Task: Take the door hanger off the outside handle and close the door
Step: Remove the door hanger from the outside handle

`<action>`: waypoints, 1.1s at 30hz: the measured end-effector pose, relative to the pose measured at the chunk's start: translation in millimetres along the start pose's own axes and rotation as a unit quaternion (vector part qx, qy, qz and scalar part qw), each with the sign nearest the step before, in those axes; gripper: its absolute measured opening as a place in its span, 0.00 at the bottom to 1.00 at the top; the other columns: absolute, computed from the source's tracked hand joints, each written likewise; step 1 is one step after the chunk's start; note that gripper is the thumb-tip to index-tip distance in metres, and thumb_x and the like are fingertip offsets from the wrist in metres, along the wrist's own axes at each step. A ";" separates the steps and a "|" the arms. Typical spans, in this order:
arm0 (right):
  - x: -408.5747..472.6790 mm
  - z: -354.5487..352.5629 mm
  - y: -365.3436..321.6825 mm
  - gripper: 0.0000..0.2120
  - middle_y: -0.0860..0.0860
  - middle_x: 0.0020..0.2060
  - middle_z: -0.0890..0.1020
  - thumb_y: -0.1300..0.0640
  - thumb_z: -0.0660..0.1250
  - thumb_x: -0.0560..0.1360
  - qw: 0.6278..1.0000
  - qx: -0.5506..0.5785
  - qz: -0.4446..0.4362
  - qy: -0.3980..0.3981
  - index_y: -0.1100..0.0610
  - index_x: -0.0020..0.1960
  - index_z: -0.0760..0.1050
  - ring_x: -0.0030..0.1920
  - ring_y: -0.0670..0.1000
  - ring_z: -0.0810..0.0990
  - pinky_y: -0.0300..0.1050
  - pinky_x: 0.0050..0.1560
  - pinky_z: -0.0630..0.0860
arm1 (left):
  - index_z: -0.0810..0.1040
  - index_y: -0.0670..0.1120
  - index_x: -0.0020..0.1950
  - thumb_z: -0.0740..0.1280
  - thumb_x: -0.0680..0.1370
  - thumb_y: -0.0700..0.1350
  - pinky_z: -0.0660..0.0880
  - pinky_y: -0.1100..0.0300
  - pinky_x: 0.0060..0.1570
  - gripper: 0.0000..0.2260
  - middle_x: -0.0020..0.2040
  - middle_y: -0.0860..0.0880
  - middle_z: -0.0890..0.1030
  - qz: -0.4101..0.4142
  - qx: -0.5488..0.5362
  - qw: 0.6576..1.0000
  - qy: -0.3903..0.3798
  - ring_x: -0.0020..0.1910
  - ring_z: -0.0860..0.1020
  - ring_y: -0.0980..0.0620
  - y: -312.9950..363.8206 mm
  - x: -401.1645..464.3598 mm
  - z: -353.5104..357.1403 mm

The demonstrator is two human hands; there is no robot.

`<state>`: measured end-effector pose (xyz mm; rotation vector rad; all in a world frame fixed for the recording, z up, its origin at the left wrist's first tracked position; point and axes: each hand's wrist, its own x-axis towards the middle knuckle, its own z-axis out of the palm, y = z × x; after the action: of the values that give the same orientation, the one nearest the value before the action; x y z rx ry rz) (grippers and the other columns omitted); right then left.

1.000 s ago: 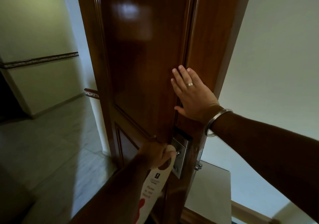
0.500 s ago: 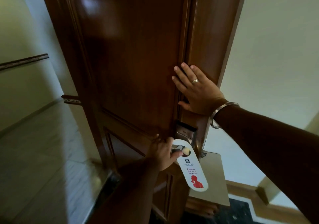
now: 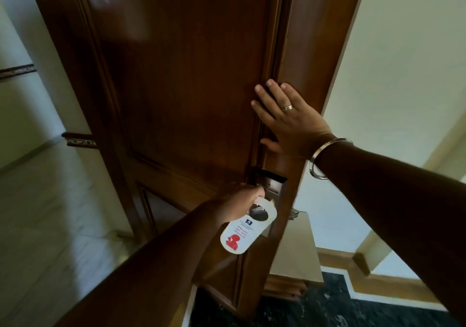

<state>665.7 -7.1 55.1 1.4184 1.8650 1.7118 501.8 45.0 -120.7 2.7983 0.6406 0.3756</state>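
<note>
A dark wooden door (image 3: 181, 79) stands open, its outer face toward me. A white door hanger (image 3: 243, 231) with red print hangs low on that face; its hole is around the metal handle (image 3: 257, 212), below the lock plate (image 3: 271, 183). My left hand (image 3: 239, 200) reaches from below and pinches the top of the hanger, which tilts down to the left. My right hand (image 3: 290, 122) lies flat with fingers spread on the door's edge above the lock, holding nothing.
A pale corridor floor (image 3: 37, 213) and wall lie to the left of the door. To the right are a light wall (image 3: 403, 61), a wooden skirting (image 3: 353, 258) and dark speckled floor (image 3: 327, 309). The inside handle (image 3: 293, 213) pokes out past the door's edge.
The hanger has swung from tilting right to tilting left in my left hand. My view has moved closer to the door. My right hand stays flat on the door's edge.
</note>
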 end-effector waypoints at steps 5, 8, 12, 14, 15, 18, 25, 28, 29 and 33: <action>-0.3 3.5 -0.3 0.42 0.64 0.77 0.54 0.33 0.47 0.75 1.000 0.003 0.004 0.012 0.62 0.78 0.51 0.76 0.66 0.54 0.62 0.75 0.50 | 0.75 0.50 0.56 0.69 0.75 0.38 0.69 0.53 0.57 0.12 0.50 0.51 0.82 0.182 0.134 0.974 -0.030 0.53 0.78 0.49 -19.3 -4.2 -19.2; -0.4 4.5 -0.3 0.42 0.65 0.77 0.55 0.33 0.46 0.75 1.000 -0.004 0.002 0.011 0.62 0.78 0.51 0.76 0.66 0.54 0.62 0.75 0.51 | 0.74 0.50 0.59 0.72 0.73 0.39 0.67 0.45 0.68 0.18 0.54 0.49 0.82 0.279 0.238 0.928 -0.062 0.58 0.78 0.48 -40.6 -4.3 -27.3; 0.2 5.8 -1.4 0.42 0.65 0.77 0.55 0.33 0.46 0.75 1.000 -0.014 -0.001 0.008 0.61 0.78 0.51 0.76 0.66 0.55 0.61 0.75 0.52 | 0.75 0.51 0.60 0.73 0.73 0.39 0.62 0.46 0.71 0.18 0.57 0.50 0.82 0.279 0.283 0.915 -0.067 0.61 0.77 0.49 -72.0 -4.6 -41.4; 0.3 6.7 -1.4 0.42 0.65 0.77 0.55 0.33 0.45 0.75 1.000 -0.014 -0.003 0.006 0.61 0.78 0.51 0.76 0.66 0.55 0.61 0.75 0.52 | 0.74 0.52 0.59 0.74 0.73 0.41 0.65 0.45 0.70 0.18 0.55 0.51 0.82 0.256 0.279 0.924 -0.051 0.59 0.77 0.50 -85.2 -3.9 -49.6; -0.6 6.9 -0.5 0.42 0.65 0.77 0.55 0.33 0.45 0.75 1.000 -0.018 -0.003 0.004 0.61 0.78 0.51 0.76 0.67 0.56 0.62 0.75 0.52 | 0.74 0.52 0.58 0.73 0.73 0.42 0.66 0.45 0.69 0.16 0.53 0.52 0.82 0.238 0.263 0.934 -0.042 0.58 0.77 0.51 -89.2 -3.3 -51.7; -0.8 5.7 -1.7 0.42 0.65 0.77 0.55 0.33 0.45 0.75 1.000 -0.029 0.001 0.000 0.61 0.78 0.51 0.76 0.67 0.55 0.62 0.75 0.51 | 0.74 0.53 0.54 0.68 0.77 0.44 0.66 0.50 0.63 0.08 0.47 0.54 0.79 0.142 0.187 0.971 -0.040 0.53 0.76 0.53 -99.9 -10.7 -51.3; -0.4 -0.3 -1.3 0.42 0.65 0.77 0.53 0.33 0.46 0.76 0.999 0.001 0.013 -0.037 0.62 0.78 0.49 0.76 0.67 0.53 0.62 0.75 0.49 | 0.78 0.47 0.56 0.59 0.83 0.44 0.71 0.61 0.43 0.09 0.50 0.49 0.81 -0.115 -0.110 0.986 0.044 0.47 0.77 0.54 -84.4 -58.5 -33.5; -1.8 -15.5 -3.9 0.42 0.64 0.77 0.54 0.33 0.49 0.75 0.996 0.006 0.034 -0.079 0.60 0.78 0.51 0.76 0.66 0.53 0.62 0.75 0.50 | 0.79 0.42 0.59 0.61 0.83 0.42 0.76 0.59 0.49 0.10 0.53 0.46 0.83 -0.115 -0.123 0.977 0.134 0.52 0.79 0.50 -62.9 -77.0 -37.9; -0.2 -20.9 -5.8 0.42 0.63 0.77 0.54 0.32 0.50 0.74 0.994 0.011 0.045 -0.102 0.59 0.78 0.52 0.76 0.66 0.53 0.61 0.75 0.50 | 0.79 0.42 0.60 0.61 0.83 0.42 0.77 0.57 0.50 0.10 0.54 0.45 0.83 -0.113 -0.125 0.975 0.148 0.53 0.79 0.50 -56.7 -79.6 -42.0; 0.3 -45.4 -31.5 0.39 0.60 0.78 0.55 0.34 0.57 0.74 0.968 0.196 0.066 -0.145 0.55 0.78 0.55 0.77 0.62 0.54 0.60 0.75 0.52 | 0.80 0.42 0.61 0.63 0.82 0.41 0.77 0.57 0.47 0.11 0.55 0.44 0.83 -0.116 -0.163 0.960 0.196 0.51 0.80 0.48 -37.0 -86.2 -63.2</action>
<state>617.8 -30.6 41.0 1.8599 2.0485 1.1379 393.3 49.7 -89.0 2.3187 0.8859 0.9104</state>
